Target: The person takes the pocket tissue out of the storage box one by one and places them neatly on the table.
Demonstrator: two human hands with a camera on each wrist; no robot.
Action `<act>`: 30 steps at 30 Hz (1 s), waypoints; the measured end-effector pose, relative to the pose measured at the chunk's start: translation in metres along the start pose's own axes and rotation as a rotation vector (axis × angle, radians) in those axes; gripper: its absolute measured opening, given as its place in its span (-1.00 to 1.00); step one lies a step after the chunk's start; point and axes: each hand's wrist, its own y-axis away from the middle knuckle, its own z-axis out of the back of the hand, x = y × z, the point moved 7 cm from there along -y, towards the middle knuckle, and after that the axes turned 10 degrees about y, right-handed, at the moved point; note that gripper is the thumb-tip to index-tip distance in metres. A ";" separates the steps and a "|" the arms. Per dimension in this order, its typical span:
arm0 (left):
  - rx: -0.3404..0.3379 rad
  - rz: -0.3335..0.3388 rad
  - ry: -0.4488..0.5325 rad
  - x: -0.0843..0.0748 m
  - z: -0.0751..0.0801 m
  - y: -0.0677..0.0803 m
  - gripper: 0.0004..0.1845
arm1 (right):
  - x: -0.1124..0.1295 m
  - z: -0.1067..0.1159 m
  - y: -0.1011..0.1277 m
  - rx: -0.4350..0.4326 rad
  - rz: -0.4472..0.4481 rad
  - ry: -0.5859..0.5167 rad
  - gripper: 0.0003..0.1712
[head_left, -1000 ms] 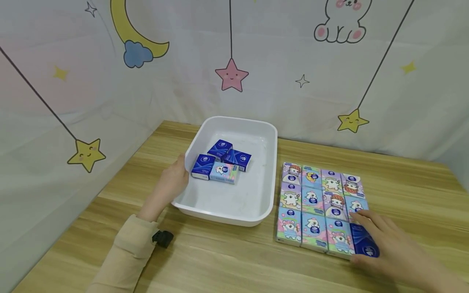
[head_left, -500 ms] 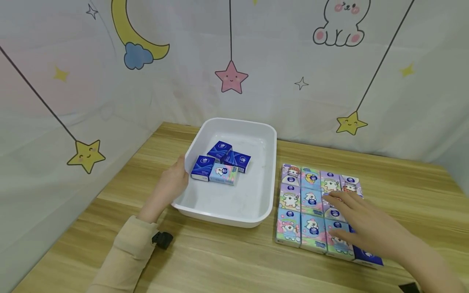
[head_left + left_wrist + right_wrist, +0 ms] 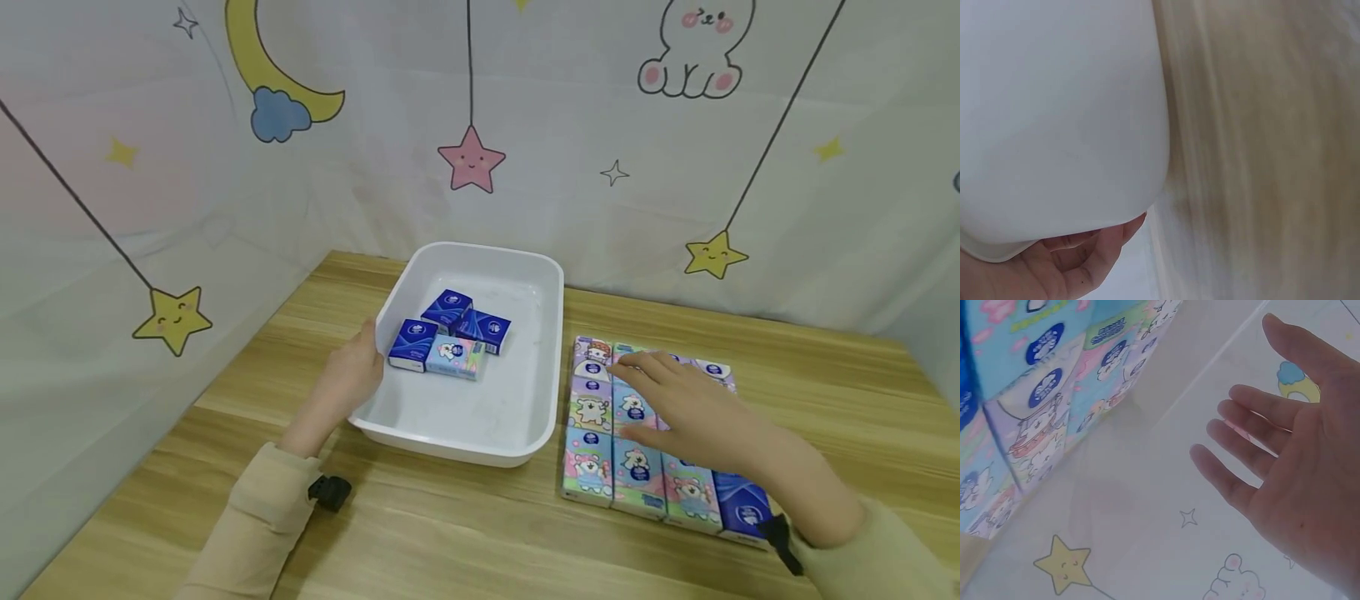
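Left hand [image 3: 348,379] holds the left rim of the white tray [image 3: 540,283], fingers curled on its edge. Right hand [image 3: 693,408] hovers flat over the block of tissue packs [image 3: 596,442] just right of the tray, grip loose, fingers straight, holding nothing. Four loose packs [image 3: 450,333] lie inside the tray. Tray and block sit on the desk [image 3: 450,533].

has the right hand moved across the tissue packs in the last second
Yes. The right hand has moved from the near right corner of the tissue packs toward their far left side, nearer the white tray.
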 end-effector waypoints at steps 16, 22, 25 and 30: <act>0.004 -0.005 0.001 0.000 -0.001 0.000 -0.42 | 0.000 -0.008 -0.081 0.055 0.031 -0.098 -0.20; -0.011 -0.018 0.001 0.000 0.000 -0.001 -0.43 | 0.012 -0.006 -0.106 0.109 0.047 -0.059 -0.21; -0.010 -0.010 0.000 0.000 0.001 -0.001 -0.43 | 0.018 -0.007 -0.118 0.122 0.077 -0.038 -0.24; 0.004 0.008 0.006 0.001 0.000 -0.002 -0.42 | 0.024 -0.012 -0.138 0.079 0.160 0.027 -0.32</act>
